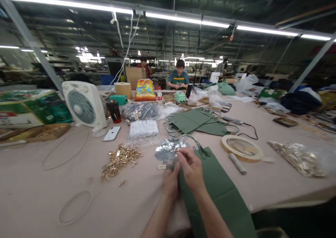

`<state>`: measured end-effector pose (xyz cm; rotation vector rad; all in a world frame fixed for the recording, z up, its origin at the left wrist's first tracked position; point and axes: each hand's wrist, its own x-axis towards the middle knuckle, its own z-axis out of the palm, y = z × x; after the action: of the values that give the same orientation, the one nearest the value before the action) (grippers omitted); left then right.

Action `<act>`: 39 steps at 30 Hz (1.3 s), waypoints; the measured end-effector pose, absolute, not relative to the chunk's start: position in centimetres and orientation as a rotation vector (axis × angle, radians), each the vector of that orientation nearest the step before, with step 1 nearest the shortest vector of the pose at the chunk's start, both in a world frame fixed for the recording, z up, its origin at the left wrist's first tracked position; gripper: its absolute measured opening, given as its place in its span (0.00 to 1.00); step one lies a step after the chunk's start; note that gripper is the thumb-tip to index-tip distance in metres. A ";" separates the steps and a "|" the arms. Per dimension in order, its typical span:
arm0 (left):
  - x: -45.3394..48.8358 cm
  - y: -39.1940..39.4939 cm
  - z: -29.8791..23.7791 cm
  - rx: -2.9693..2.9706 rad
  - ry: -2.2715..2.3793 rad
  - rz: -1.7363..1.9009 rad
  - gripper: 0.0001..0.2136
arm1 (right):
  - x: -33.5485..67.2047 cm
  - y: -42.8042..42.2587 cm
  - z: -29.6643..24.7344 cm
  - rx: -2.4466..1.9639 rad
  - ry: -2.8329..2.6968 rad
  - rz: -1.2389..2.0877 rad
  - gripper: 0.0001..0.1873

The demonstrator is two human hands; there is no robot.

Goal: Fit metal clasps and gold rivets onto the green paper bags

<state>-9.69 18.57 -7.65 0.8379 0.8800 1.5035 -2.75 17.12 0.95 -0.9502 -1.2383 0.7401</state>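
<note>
A green bag panel (217, 182) with a looped handle (193, 138) lies on the table under my forearms. My left hand (171, 180) is closed on a short green strap (170, 167), whose end bears a pale gold metal fitting (161, 167) pointing left. Just above it, my right hand (191, 166) pinches at fingertip height; whatever sits between the fingers is too small to name. To the left spreads a pile of gold metal fittings (120, 161), with one loose fitting (123, 183) apart from it. Behind my hands lies a crinkled clear plastic bag (164, 149).
More green panels (194, 120) with handles lie farther back. On the right are a tape roll (241, 148), a grey cylinder (237, 163) and a bag of fittings (299, 157). A white fan (84, 104) and a phone (112, 133) stand left. A co-worker (179, 76) sits opposite.
</note>
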 end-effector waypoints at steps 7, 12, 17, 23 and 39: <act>-10.1 19.2 -8.3 0.544 0.556 1.406 0.23 | 3.8 17.5 -5.8 -1.192 -1.226 0.731 0.23; -10.1 19.0 -8.3 0.505 0.516 1.373 0.22 | 3.4 16.8 -8.3 -1.241 -1.287 0.674 0.21; -10.0 19.2 -8.8 0.462 0.526 1.365 0.21 | 3.0 16.7 -8.8 -1.212 -1.297 0.679 0.19; -10.1 19.4 -8.7 0.441 0.520 1.356 0.21 | 2.9 16.7 -9.1 -1.225 -1.306 0.678 0.18; -10.4 19.4 -9.1 0.530 0.494 1.340 0.18 | 2.4 16.8 -9.4 -1.259 -1.509 0.339 0.13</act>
<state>-10.41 19.36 -9.09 0.5296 0.4943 1.3398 2.41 16.84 -9.42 -1.2586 -1.5094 0.3391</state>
